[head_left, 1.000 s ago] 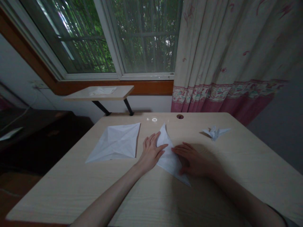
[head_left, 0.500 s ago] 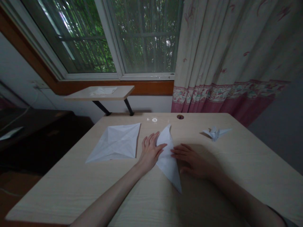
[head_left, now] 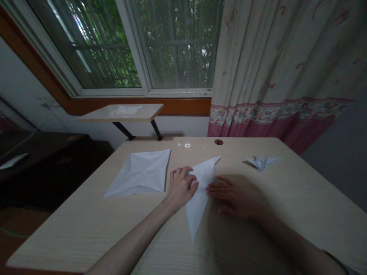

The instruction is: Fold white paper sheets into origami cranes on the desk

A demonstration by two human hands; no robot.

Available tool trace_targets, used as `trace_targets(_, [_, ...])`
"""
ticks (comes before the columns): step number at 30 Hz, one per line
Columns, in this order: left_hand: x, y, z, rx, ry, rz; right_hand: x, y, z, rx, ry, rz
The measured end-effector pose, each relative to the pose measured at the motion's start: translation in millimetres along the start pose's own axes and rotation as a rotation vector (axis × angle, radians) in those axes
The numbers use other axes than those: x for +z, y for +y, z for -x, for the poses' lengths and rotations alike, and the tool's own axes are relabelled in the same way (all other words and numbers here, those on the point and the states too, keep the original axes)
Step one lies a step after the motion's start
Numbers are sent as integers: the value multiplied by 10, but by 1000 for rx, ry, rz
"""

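A white sheet of folded paper [head_left: 199,198], long and pointed at both ends, lies on the table between my hands. Its upper tip leans right and its lower tip points toward me. My left hand [head_left: 182,185] is on its left edge, fingers curled and thumb close to the index finger, gripping the paper there. Against the right edge rest the fingertips of my right hand [head_left: 232,196], its fingers stretched out and holding nothing. Left of my hands is a creased, opened-out white sheet [head_left: 146,172]. A folded paper crane [head_left: 260,162] stands at the right.
The pale wooden table [head_left: 114,229] reaches toward the window wall. A small raised shelf [head_left: 97,114] on dark legs stands at the back left, with a white paper piece [head_left: 126,110] on it. A round cable hole [head_left: 218,142] is near the back edge; a curtain [head_left: 258,76] hangs behind.
The folded paper has turned clockwise: its upper tip swung right and its lower tip swung left. My left fingers have curled in. My right hand has hardly moved.
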State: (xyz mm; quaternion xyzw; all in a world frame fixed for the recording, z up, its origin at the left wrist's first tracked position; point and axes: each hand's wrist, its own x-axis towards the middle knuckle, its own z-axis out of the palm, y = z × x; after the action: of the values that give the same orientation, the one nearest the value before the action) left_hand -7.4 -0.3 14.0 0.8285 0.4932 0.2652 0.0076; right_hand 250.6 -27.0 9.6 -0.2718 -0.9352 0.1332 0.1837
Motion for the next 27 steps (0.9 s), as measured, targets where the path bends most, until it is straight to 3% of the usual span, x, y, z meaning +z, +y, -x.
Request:
trace_targets(7, [-4, -4, 2, 56, -136, 32, 104, 40, -4, 62, 195, 204])
trace_targets(22, [24, 121, 78, 82, -259, 53, 180, 251, 19, 284, 533, 268])
trace_targets(27, [2, 111, 85, 163, -224, 77, 208, 323, 37, 316, 612, 326])
